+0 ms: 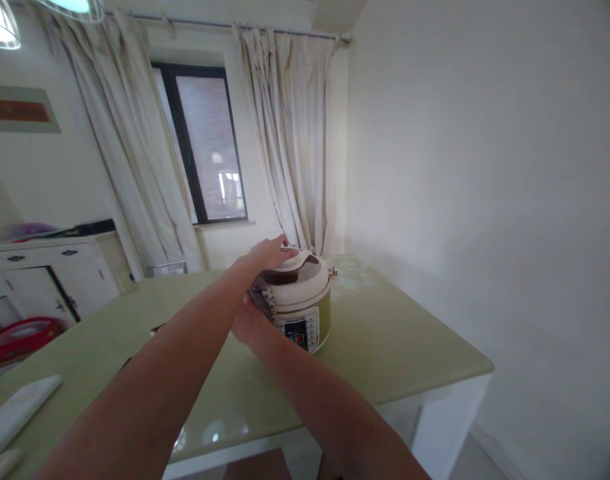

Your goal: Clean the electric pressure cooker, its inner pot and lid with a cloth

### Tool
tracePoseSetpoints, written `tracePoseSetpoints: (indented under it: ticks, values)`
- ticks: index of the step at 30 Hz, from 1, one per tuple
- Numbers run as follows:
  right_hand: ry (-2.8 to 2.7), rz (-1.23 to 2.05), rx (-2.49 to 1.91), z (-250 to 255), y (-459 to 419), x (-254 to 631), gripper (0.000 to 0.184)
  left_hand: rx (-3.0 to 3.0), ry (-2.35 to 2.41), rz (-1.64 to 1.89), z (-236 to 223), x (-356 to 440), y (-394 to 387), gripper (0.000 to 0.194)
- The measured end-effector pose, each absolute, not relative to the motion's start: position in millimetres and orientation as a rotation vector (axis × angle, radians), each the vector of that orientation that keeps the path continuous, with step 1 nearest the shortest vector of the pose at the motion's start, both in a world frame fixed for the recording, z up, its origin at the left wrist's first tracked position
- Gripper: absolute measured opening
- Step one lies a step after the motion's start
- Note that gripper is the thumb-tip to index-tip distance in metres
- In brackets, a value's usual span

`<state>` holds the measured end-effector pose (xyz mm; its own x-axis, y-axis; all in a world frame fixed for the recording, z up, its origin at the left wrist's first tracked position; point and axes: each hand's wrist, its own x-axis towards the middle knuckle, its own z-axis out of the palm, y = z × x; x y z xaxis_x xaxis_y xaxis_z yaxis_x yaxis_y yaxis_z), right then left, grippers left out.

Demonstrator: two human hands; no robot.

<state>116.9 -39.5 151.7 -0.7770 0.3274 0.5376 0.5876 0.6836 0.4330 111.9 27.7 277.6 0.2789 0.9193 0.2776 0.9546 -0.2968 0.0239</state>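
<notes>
A white and green electric pressure cooker (325, 313) stands upright on the green tabletop (385, 333), its control panel turned towards me. My left hand (269, 257) is on top of it, its thumb and fingers closed at the raised handle of the lid (302, 257). Crossing beneath the left forearm, my right hand (249, 321) presses a grey patterned cloth (263, 297) against the cooker's left side. Most of the right hand's fingers are hidden behind the cloth and wrist.
At the table's left edge lies a white flat object (19, 410). A white cabinet (85, 273) and a red basket (25, 333) are farther left. Curtains (295, 133) hang by the window (209, 140), and a bare wall (485, 167) borders the right side.
</notes>
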Motion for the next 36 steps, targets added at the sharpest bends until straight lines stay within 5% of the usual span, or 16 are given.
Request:
tracePoseSetpoints:
  ticks: [3, 7, 12, 20, 27, 33, 36]
  values:
    - [-2.528, -0.787, -0.573, 146, -55, 159, 0.026, -2.420, -1.763, -0.382, 278, 112, 27, 0.053]
    - [-2.393, -0.733, -0.492, 121, -68, 246, 0.052, -2.428, -1.743, -0.388, 279, 112, 29, 0.050]
    - [-1.767, -0.444, -0.881, 64, -63, 321, 0.059, -2.399, -1.803, -0.398, 281, 112, 30, 0.056]
    - [-1.488, -0.376, -0.906, 39, -80, 272, 0.043, -2.446, -1.835, -0.483, 289, 113, 30, 0.048]
    - [-2.197, -0.672, -0.676, 84, -91, 209, 0.025, -2.425, -1.873, -0.542, 287, 109, 34, 0.059]
    - [-2.168, -0.639, -0.582, 87, -77, 234, 0.058, -2.415, -1.831, -0.484, 287, 112, 29, 0.048]
    - [-1.858, -0.568, -0.812, 74, -76, 258, 0.060, -2.423, -1.839, -0.496, 286, 112, 30, 0.051]
